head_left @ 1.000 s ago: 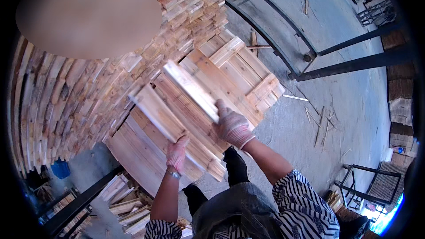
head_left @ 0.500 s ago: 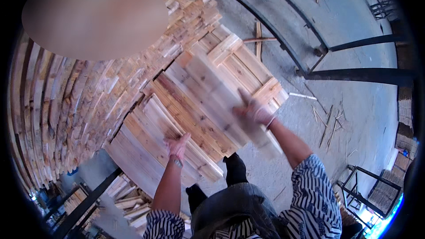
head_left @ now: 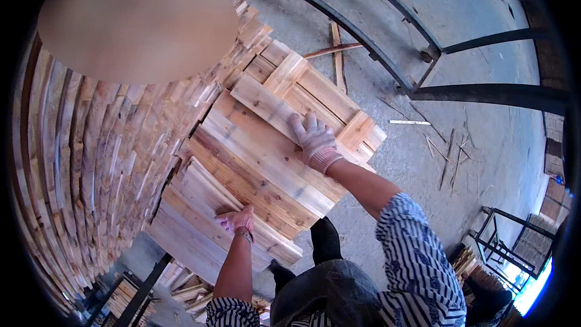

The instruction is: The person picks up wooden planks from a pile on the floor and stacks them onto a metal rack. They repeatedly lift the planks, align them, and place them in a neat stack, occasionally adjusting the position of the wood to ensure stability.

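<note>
My left hand (head_left: 239, 221), in a pinkish work glove, is closed around the edge of a few narrow wooden boards (head_left: 212, 184) stacked on wider planks. My right hand (head_left: 318, 142), in a similar glove, lies with fingers spread on a pale wooden plank (head_left: 260, 102). That plank runs alongside a framed wooden piece (head_left: 324, 97) with raised crosspieces. Between my hands, several knotty planks (head_left: 266, 157) lie side by side, slanting from upper left to lower right. What supports them is hidden. The underside of my right hand is out of sight.
A tall stack of wooden strips (head_left: 139, 127) fills the left side. At upper right stands a dark metal frame (head_left: 417, 92), with offcuts (head_left: 451, 157) on the grey floor (head_left: 484, 121). Another metal frame (head_left: 484, 236) is at lower right. Loose wood (head_left: 187, 287) lies at lower left.
My right hand and its plank, blurred earlier, have moved up and left; the plank now sits sharp beside the framed piece. My left hand stays on the narrow boards, slightly lower in view.
</note>
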{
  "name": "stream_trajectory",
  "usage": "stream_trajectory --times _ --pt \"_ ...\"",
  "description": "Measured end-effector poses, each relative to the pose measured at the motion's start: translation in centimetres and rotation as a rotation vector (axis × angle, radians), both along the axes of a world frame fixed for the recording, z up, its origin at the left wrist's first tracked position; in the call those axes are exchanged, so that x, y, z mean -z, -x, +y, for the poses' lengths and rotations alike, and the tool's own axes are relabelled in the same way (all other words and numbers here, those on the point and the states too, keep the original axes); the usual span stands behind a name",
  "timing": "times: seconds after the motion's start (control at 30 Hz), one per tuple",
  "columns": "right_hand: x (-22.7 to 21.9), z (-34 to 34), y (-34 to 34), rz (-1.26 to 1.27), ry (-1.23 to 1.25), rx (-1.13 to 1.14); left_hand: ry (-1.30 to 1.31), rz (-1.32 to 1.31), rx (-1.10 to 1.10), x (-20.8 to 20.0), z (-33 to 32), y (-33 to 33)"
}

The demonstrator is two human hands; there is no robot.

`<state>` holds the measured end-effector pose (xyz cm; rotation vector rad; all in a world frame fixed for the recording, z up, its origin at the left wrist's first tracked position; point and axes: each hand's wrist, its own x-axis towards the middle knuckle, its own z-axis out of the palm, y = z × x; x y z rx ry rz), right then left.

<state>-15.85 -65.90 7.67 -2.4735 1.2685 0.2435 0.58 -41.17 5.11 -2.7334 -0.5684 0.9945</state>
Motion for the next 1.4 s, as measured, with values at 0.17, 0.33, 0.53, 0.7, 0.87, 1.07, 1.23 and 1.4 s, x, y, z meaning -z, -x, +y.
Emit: stream_trajectory --times 0.17,0.33,0.53,0.7,0.87,1.07,1.23,1.4 --pt "-2.6 -5.9 2.2 0.009 -0.136 0.074 0.062 -0.107 0.042 -0.6 -0.7 1.0" --pt "1.2 -7.0 2.9 -0.032 -0.081 0.101 -0.065 -0.022 0.097 4.4 3.1 -0.8" --pt "-1.7 -8.4 2.5 -0.038 -0.277 0.168 0.035 -0.114 0.016 3.9 3.0 -0.8" --pt "1.6 -11.0 3.7 0.029 -0.120 0.225 0.025 -0.105 0.043 0.5 0.1 0.6" --pt "3.6 -11.4 4.9 0.114 -0.168 0.181 -0.010 -0.091 0.088 -0.9 -1.8 2.0" --pt "-4.2 -4.8 0.6 -0.065 0.021 0.043 0.459 -0.094 0.135 1.7 4.1 -0.9" --pt "2.8 13.4 3.0 -0.751 -1.171 0.245 0.973 0.100 -0.264 0.5 8.0 -3.0" --pt "2.2 21.8 -1.2 -0.859 -1.631 0.560 1.414 0.336 -0.150 -6.9 6.6 3.7"
